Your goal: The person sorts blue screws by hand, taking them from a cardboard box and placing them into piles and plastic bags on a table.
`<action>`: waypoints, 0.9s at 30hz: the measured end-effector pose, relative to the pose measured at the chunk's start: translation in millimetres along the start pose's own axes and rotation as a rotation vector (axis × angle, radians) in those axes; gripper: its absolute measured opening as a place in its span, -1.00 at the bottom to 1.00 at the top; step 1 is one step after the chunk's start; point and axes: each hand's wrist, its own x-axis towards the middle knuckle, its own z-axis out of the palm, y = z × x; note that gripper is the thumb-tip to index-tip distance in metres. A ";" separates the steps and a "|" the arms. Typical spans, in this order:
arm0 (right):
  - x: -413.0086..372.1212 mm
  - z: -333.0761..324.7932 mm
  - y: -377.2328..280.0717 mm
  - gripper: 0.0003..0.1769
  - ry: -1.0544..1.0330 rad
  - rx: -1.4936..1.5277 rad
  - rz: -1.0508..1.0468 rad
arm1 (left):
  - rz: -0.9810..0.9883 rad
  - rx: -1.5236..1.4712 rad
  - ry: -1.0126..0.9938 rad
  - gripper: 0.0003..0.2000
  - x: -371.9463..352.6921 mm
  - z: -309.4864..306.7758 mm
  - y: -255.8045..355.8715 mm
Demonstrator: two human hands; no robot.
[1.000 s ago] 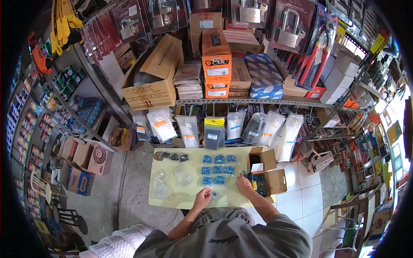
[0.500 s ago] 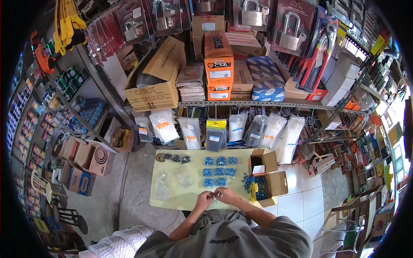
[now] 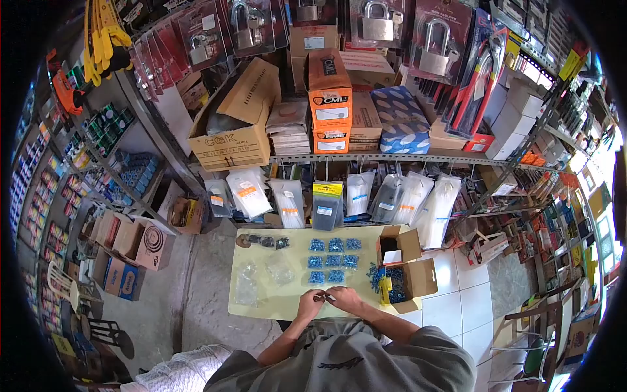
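Eight small, roughly square packets of clear plastic filled with blue pieces (image 3: 332, 261) lie just beyond the bare left hand (image 3: 309, 304) and the bare right hand (image 3: 345, 299), set in two rows of three and a nearest row of two. Both hands meet near the close edge of the smooth, pale yellow rectangular tabletop (image 3: 277, 300), fingers curled and fingertips drawn together; what they may grasp is too small and hidden to tell. The packets look lumpy and glossy. Out to the right of the right hand, loose blue pieces (image 3: 374, 277) are strewn beside an open brown cardboard box (image 3: 421, 277) holding more of them; beyond it stands a second open brown cardboard box (image 3: 410, 243) with dark contents. On the left hand's side lie flat, crinkled transparent plastic bags (image 3: 246, 284), with lumpy dark packets (image 3: 266, 241) in a row farther off.
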 end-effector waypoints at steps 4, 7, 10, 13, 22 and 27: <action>-0.7 -4.1 -1.4 -0.81 0.026 0.009 0.000 | -0.003 0.047 -0.020 -0.80 -1.2 -3.0 3.4; -0.1 -13.0 7.5 -0.81 0.079 0.079 0.154 | -0.049 0.138 -0.035 -0.82 -0.4 -2.9 -1.3; -3.9 -21.5 28.7 -0.83 0.247 0.030 0.355 | 0.088 0.084 -0.002 -0.83 -1.5 -1.9 -6.3; -13.7 -15.3 64.1 -0.83 0.229 -0.180 0.464 | 0.139 0.142 -0.004 -0.82 -2.2 -1.3 -6.3; -33.2 -3.0 99.6 -0.83 0.059 -0.446 0.480 | 0.147 0.103 -0.018 -0.80 2.1 0.4 -13.0; -31.0 -6.6 104.0 -0.88 -0.024 -0.485 0.417 | 0.128 0.053 -0.009 -0.80 -0.9 -0.7 -9.1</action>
